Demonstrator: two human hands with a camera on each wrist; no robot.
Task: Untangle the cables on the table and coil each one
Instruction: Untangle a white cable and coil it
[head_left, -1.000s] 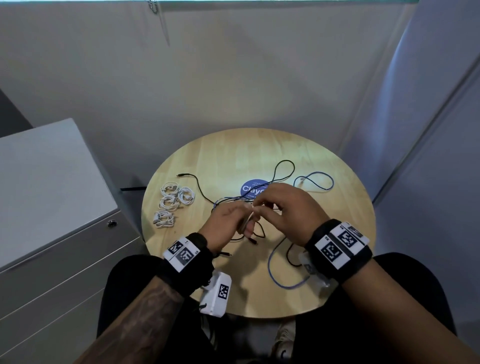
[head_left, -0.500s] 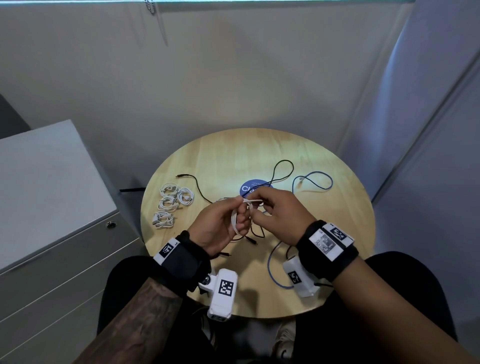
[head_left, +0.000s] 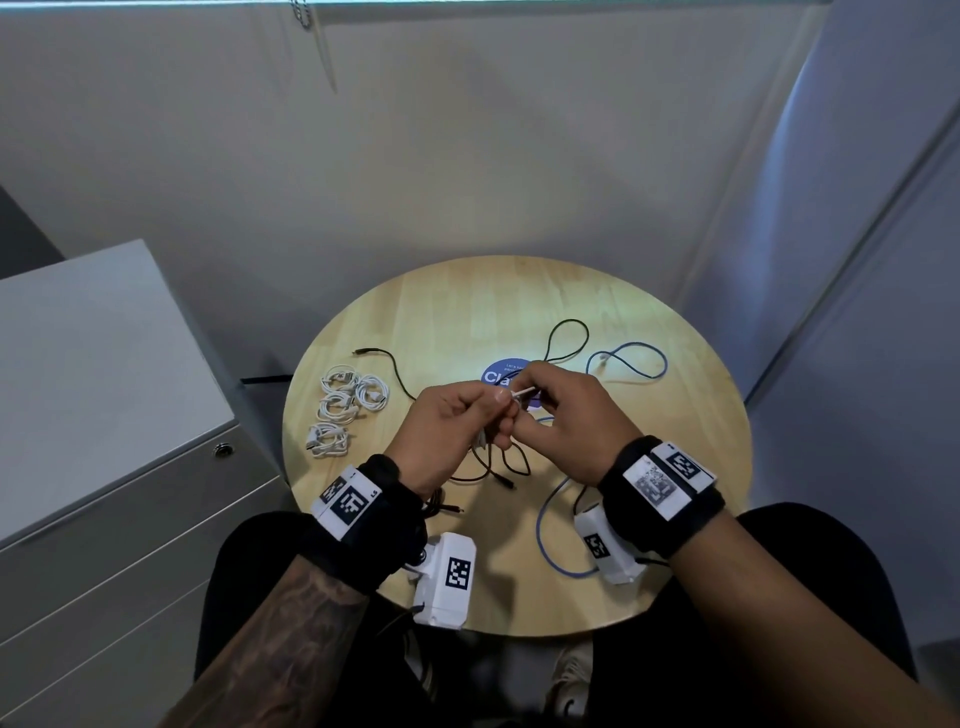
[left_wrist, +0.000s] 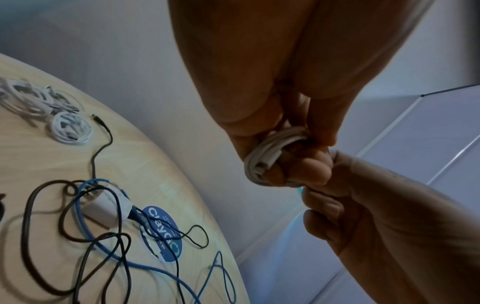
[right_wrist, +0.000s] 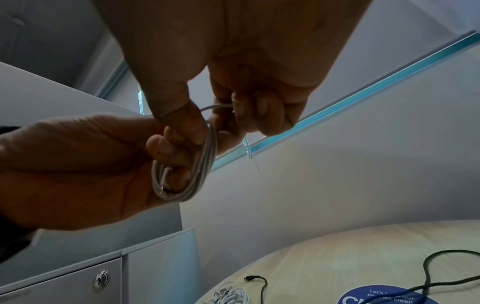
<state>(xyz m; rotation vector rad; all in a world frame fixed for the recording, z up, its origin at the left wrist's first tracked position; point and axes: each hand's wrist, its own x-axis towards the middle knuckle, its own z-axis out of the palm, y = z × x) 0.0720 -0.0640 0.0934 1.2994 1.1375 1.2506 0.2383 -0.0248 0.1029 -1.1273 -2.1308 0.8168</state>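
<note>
A small coil of white cable (right_wrist: 182, 174) (left_wrist: 270, 152) is held in the air above the round wooden table (head_left: 649, 587). My left hand (head_left: 457, 426) grips the coil. My right hand (head_left: 566, 410) pinches the cable's free end (head_left: 522, 392) beside the left thumb. On the table beneath lie tangled black cables (left_wrist: 85, 242) (head_left: 566, 343) and a blue cable (head_left: 628, 364) (left_wrist: 155, 269), with a white plug block (left_wrist: 103, 207) among them. Several finished white coils (head_left: 345, 410) (left_wrist: 39, 102) sit at the table's left.
A blue round sticker (head_left: 501, 374) marks the table's middle. A grey drawer cabinet (head_left: 104, 415) with a lock (head_left: 223, 449) stands left of the table. Grey partition walls close in behind and to the right. My knees are under the near edge.
Both hands have lifted off the table with the white coil and turned; the right hand has drawn the cable's free end up beside the left thumb.
</note>
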